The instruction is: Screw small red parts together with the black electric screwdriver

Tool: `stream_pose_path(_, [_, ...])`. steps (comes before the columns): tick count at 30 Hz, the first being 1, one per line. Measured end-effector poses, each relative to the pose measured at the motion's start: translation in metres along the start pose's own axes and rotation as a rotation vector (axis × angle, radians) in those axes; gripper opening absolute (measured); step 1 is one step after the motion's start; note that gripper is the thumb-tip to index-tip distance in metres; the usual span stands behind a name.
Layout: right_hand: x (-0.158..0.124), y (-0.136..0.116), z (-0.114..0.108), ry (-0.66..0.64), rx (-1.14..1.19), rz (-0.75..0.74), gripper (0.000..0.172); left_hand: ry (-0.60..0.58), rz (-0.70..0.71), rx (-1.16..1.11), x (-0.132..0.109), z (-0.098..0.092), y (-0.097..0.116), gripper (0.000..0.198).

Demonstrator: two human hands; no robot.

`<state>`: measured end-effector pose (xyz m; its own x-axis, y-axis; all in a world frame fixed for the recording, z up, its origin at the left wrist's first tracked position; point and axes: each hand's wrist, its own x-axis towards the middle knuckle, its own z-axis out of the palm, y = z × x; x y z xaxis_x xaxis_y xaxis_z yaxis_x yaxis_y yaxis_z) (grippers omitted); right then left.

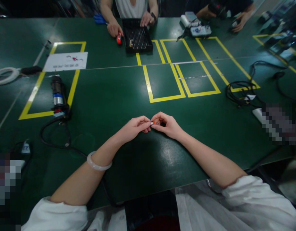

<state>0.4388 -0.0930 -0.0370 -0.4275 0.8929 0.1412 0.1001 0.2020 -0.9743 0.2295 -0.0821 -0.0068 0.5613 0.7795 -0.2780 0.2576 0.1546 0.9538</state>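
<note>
Both of my hands meet over the green table [128,106], near its front edge. Between their fingertips is a tiny part with a silvery end and an orange-red end [152,123]; it is too small to name. My left hand [137,126] pinches the silvery end between thumb and fingers. From the other side my right hand [167,125] has its thumb and fingers closed around the orange-red end. Fingers hide most of the part.
Left stands a black and silver cylindrical tool [57,93] with a cable. Yellow tape rectangles [168,98] mark the table. Across from me, a person's hands are at a black tray [139,49] and a red object [119,38]. Coiled black cable [239,91] lies right.
</note>
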Motion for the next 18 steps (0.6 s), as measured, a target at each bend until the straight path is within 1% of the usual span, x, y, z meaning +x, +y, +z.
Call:
stream_pose_path(3, [0.0003,-0.0003,0.0006,0.000,0.008,-0.007,0.022,0.011,0.005,-0.034,0.0001,0.0007,-0.0008,0.035])
stream_pose_path(7, [0.0012,-0.0013,0.0004,0.012,0.053,0.036,0.022,0.030,0.005,-0.090,0.0004,0.0017,-0.0025,0.033])
stream_pose_path(10, [0.0015,-0.0023,0.0000,0.020,0.020,0.049,0.019,0.045,0.023,-0.091,0.0010,0.0021,-0.0045,0.032])
stream_pose_path(15, [0.0013,-0.0036,-0.0001,0.040,-0.062,-0.004,0.013,0.066,0.067,-0.063,0.0011,0.0022,-0.0067,0.032])
stream_pose_path(18, [0.0015,-0.0035,0.0001,0.050,-0.073,-0.031,0.013,0.065,0.058,-0.072,0.0005,0.0022,-0.0056,0.032])
